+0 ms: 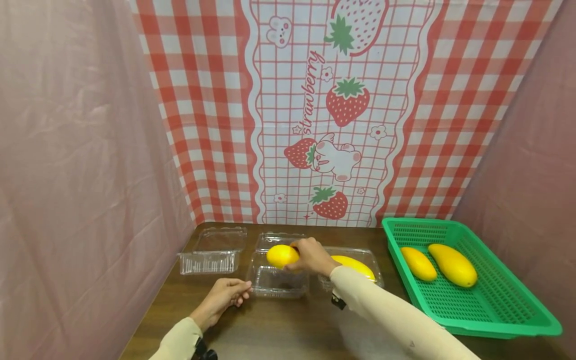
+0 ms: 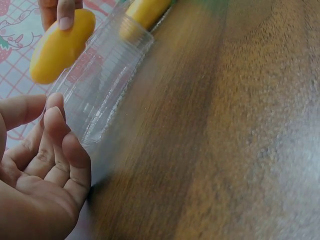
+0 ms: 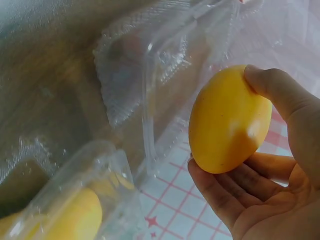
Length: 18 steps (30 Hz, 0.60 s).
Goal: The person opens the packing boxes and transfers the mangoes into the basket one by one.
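Observation:
My right hand [image 1: 312, 256] grips a yellow mango [image 1: 280, 256] between thumb and fingers, above an open clear plastic clamshell box [image 1: 281, 291]. In the right wrist view the mango [image 3: 227, 120] is apart from the box. At the box's left edge, my left hand [image 1: 221, 299] pinches the rim with thumb and forefinger; its other fingers are curled, as the left wrist view shows. Just right of this box, partly behind my right wrist, another mango [image 1: 355, 266] lies in a second clear box [image 1: 375, 260].
On the left stands another open clear box [image 1: 209, 262] with its lid folded back. A green basket [image 1: 508, 330] at the right holds two mangoes [image 1: 452, 265]. Behind the wooden table [image 1: 252, 335] hangs a checked strawberry cloth [image 1: 288, 100]; pinkish curtains flank both sides.

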Available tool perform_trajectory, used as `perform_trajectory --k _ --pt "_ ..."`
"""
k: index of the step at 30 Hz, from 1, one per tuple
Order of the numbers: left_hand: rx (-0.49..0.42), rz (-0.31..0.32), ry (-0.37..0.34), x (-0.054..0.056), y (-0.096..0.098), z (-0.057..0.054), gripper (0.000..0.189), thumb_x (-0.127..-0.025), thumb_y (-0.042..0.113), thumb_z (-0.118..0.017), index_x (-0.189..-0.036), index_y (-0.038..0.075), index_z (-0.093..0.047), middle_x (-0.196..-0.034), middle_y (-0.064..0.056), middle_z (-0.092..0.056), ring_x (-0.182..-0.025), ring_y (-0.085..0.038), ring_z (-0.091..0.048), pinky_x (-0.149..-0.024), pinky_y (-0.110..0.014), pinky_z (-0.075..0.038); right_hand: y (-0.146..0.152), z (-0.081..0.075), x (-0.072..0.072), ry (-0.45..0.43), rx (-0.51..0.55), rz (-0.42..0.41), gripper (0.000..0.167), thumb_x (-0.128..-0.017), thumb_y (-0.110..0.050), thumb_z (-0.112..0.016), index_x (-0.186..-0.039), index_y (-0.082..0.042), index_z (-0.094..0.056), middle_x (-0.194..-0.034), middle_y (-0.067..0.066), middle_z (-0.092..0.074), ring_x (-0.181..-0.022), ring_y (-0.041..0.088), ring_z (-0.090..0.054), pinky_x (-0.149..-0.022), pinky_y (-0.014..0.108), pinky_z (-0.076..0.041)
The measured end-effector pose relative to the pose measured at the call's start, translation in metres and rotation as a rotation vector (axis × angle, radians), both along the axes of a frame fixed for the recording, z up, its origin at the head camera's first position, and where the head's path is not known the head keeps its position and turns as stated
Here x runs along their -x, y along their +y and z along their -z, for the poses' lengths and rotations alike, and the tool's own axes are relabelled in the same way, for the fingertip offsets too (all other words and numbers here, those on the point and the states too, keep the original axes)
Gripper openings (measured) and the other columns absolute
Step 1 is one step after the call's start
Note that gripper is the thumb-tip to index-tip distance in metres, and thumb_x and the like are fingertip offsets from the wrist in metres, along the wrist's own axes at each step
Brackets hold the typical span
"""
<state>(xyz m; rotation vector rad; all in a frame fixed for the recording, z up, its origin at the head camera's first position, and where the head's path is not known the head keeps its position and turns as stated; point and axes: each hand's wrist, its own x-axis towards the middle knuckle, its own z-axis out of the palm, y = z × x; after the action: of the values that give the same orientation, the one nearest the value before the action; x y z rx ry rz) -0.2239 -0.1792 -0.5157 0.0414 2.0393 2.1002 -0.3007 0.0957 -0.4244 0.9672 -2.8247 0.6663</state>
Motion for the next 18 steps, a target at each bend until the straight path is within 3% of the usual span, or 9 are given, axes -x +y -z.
perform_trajectory --k 7,18 --pt "0.000 0.004 -0.001 -0.001 0.000 0.001 0.031 -0.098 0.018 -0.071 -0.104 -0.012 -0.068 -0.076 -0.002 -0.067 -0.065 -0.008 -0.055 -0.061 -0.021 -0.051 0.013 -0.011 0.001 0.049 0.006 0.023 0.052 -0.076 -0.036 -0.091 -0.111 -0.002 -0.076 -0.095 0.005 -0.075 -0.075 0.012 -0.061 -0.072 0.033 -0.054" --pt "-0.002 0.000 0.009 -0.002 0.000 0.001 0.027 -0.097 0.018 -0.071 -0.101 -0.009 -0.070 -0.076 -0.002 -0.067 -0.063 -0.008 -0.055 -0.061 -0.021 -0.051 0.042 -0.021 0.002 0.030 0.048 0.080 0.051 -0.078 -0.035 -0.091 -0.111 0.000 -0.074 -0.096 0.006 -0.075 -0.075 0.013 -0.062 -0.073 0.036 -0.055"
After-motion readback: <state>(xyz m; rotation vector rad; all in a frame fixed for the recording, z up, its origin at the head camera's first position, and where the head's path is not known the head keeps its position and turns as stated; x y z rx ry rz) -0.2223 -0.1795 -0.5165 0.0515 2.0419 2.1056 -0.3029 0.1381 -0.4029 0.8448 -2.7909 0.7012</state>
